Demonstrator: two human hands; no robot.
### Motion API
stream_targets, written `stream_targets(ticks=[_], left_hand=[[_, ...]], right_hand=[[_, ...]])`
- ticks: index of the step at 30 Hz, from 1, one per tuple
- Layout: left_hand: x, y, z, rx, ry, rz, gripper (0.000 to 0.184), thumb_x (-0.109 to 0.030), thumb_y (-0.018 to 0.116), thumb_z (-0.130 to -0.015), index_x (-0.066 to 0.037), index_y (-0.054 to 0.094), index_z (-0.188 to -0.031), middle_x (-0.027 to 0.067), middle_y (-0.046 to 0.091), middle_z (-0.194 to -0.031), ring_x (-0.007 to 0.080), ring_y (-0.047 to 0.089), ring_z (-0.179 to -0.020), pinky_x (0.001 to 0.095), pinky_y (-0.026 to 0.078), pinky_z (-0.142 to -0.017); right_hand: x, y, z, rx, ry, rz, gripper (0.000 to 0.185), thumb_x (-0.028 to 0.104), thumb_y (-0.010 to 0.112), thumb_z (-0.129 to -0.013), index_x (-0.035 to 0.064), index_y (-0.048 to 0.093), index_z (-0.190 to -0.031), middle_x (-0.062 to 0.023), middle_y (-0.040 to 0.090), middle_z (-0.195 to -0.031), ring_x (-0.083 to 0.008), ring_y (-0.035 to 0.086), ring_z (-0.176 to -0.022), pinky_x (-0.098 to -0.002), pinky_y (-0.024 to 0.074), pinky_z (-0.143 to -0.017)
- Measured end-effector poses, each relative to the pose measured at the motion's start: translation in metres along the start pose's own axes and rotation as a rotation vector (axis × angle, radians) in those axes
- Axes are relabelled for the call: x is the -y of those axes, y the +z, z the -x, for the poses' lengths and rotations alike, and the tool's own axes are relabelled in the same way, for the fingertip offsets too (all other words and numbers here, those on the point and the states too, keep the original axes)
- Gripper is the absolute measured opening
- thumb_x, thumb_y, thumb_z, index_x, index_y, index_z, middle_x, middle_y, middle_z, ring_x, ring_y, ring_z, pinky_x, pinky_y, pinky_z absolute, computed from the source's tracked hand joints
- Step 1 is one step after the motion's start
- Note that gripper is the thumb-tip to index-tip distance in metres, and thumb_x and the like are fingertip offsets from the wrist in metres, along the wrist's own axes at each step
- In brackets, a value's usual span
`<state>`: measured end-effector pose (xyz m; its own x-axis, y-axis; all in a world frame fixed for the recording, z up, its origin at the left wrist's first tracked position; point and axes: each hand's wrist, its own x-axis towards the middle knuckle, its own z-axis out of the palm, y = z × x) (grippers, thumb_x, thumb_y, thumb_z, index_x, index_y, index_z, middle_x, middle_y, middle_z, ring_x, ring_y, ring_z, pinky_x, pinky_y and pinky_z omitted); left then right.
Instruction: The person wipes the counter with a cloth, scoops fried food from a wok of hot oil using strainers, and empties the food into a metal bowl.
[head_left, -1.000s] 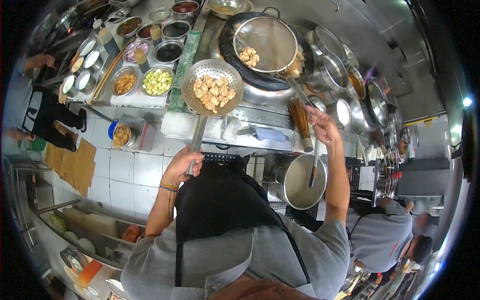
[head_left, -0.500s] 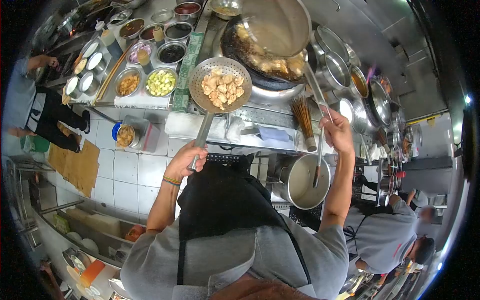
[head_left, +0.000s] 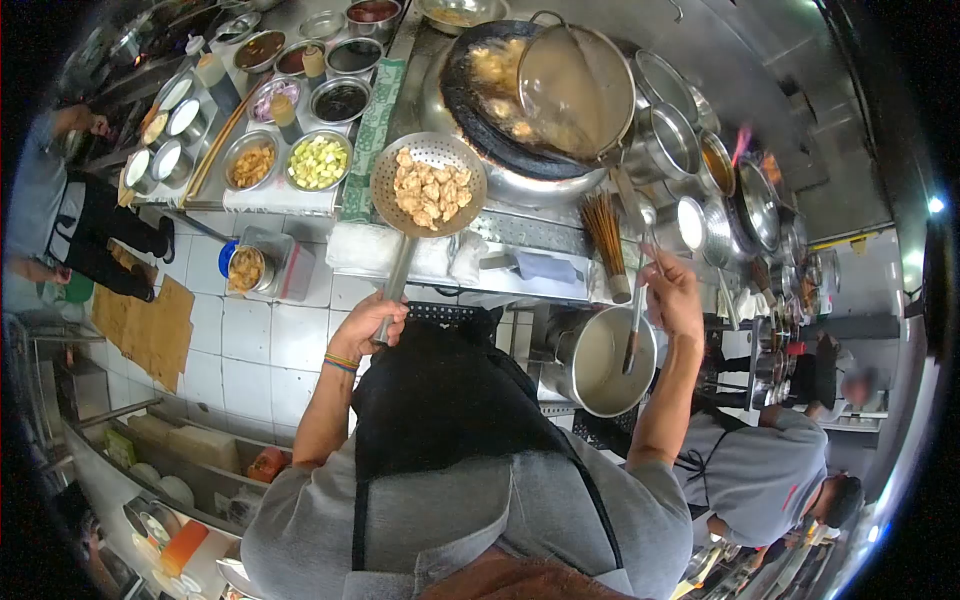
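Note:
Closed around its handle, my left hand (head_left: 372, 325) carries a perforated strainer ladle (head_left: 432, 145) level, with browned pieces of meat (head_left: 432, 190) piled in its bowl. My right hand (head_left: 670, 292) grips the long handle of a round, fine-mesh skimmer (head_left: 580, 85). The skimmer's wide head is tilted over the right side of a dark wok (head_left: 465, 120). Inside the wok, light brown pieces (head_left: 500, 70) lie in frothy oil, partly hidden behind the skimmer. A bamboo brush (head_left: 605, 245) stands to the left of my right hand.
Steel bowls of sauces and chopped green vegetable (head_left: 319, 161) crowd the left counter. Below my right hand is a deep pot (head_left: 610, 365). Metal pots (head_left: 668, 145) stand right of the wok. One co-worker (head_left: 760, 465) bends at the right; another (head_left: 75, 200) stands far left.
The skimmer's head has shifted right and down, showing more of the wok's left side. The strainer ladle has moved slightly left and down, still holding the meat.

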<state>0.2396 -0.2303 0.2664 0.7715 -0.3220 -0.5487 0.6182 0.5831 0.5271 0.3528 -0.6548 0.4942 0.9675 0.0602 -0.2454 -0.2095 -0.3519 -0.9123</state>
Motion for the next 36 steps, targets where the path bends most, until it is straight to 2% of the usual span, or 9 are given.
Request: stream_targets(ticks=[4,7,10,13,14,23,29,33,36], left_hand=[[-0.004,0.002,0.002,0.007,-0.014,0.038,0.027,-0.008,0.064,-0.086,-0.006,0.049,-0.108,0.0015,0.051,-0.069,0.012,0.05,-0.049,0.0294,0.043,-0.04],[-0.005,0.001,0.002,0.004,-0.036,0.033,0.028,-0.009,0.065,-0.086,-0.005,0.049,-0.109,0.0016,0.051,-0.07,0.012,0.05,-0.05,0.0295,0.043,-0.041],[-0.007,0.003,0.004,-0.005,-0.027,0.014,0.029,-0.01,0.065,-0.085,-0.005,0.049,-0.11,0.0017,0.05,-0.07,0.012,0.049,-0.05,0.0294,0.043,-0.041],[-0.005,0.003,0.004,-0.019,-0.017,0.021,0.03,-0.01,0.065,-0.085,-0.005,0.049,-0.109,0.0017,0.05,-0.069,0.0119,0.049,-0.05,0.0292,0.043,-0.041],[-0.005,0.002,0.004,-0.019,-0.011,0.025,0.029,-0.01,0.065,-0.085,-0.005,0.049,-0.109,0.0016,0.05,-0.069,0.0119,0.049,-0.05,0.0291,0.043,-0.041],[-0.003,0.002,0.002,0.0,-0.003,0.041,0.029,-0.01,0.066,-0.085,-0.004,0.05,-0.108,0.001,0.05,-0.068,0.0113,0.049,-0.05,0.0287,0.042,-0.041],[-0.002,0.001,0.002,0.0,0.014,0.039,0.028,-0.01,0.066,-0.085,-0.005,0.049,-0.107,0.0011,0.049,-0.067,0.0113,0.049,-0.049,0.0288,0.042,-0.041],[-0.002,0.007,0.002,-0.01,0.027,0.027,0.026,-0.009,0.065,-0.085,-0.005,0.048,-0.104,0.0014,0.049,-0.066,0.0116,0.049,-0.048,0.0293,0.042,-0.04],[-0.005,0.013,0.008,-0.027,0.057,-0.012,0.025,-0.008,0.064,-0.084,-0.006,0.048,-0.103,0.0014,0.049,-0.065,0.0117,0.049,-0.047,0.0294,0.042,-0.039]], right_hand=[[-0.001,0.01,-0.006,-0.019,0.012,0.11,0.042,0.001,0.052,-0.094,-0.0034,0.052,-0.136,-0.0051,0.064,-0.075,-0.006,0.041,-0.036,-0.0229,0.0288,-0.031],[-0.008,0.003,-0.025,0.031,0.059,0.023,0.043,0.0,0.052,-0.094,-0.0031,0.052,-0.136,-0.0058,0.063,-0.075,-0.0061,0.042,-0.037,-0.0229,0.0287,-0.032],[-0.015,-0.003,-0.043,0.107,0.091,-0.114,0.04,0.004,0.054,-0.094,-0.0005,0.051,-0.134,-0.0029,0.063,-0.076,-0.0042,0.039,-0.037,-0.021,0.022,-0.03],[-0.013,0.009,-0.052,0.116,0.137,-0.249,0.038,0.004,0.053,-0.094,0.0006,0.051,-0.132,-0.0031,0.063,-0.077,-0.0045,0.039,-0.037,-0.0207,0.0219,-0.028],[-0.009,0.012,-0.053,0.126,0.145,-0.288,0.039,0.002,0.053,-0.092,-0.0006,0.055,-0.131,-0.0061,0.062,-0.078,-0.0064,0.04,-0.038,-0.0214,0.0296,-0.03],[0.008,0.051,-0.072,0.101,0.124,-0.296,0.039,0.003,0.051,-0.093,-0.0017,0.048,-0.132,-0.0038,0.058,-0.08,-0.0049,0.037,-0.038,-0.0209,0.0291,-0.029],[0.0,0.016,-0.062,0.276,0.147,-0.441,0.04,-0.001,0.049,-0.092,-0.0024,0.05,-0.131,-0.0031,0.058,-0.078,-0.0038,0.035,-0.036,-0.0195,0.0249,-0.027],[-0.024,-0.003,-0.066,0.339,0.147,-0.611,0.045,-0.003,0.05,-0.091,-0.0035,0.046,-0.135,-0.0062,0.059,-0.081,-0.0027,0.032,-0.034,-0.0197,0.0188,-0.025],[-0.033,-0.004,-0.06,0.316,0.154,-0.68,0.044,-0.003,0.05,-0.091,-0.0039,0.046,-0.135,-0.0067,0.059,-0.082,-0.0026,0.033,-0.034,-0.0196,0.0183,-0.025]])
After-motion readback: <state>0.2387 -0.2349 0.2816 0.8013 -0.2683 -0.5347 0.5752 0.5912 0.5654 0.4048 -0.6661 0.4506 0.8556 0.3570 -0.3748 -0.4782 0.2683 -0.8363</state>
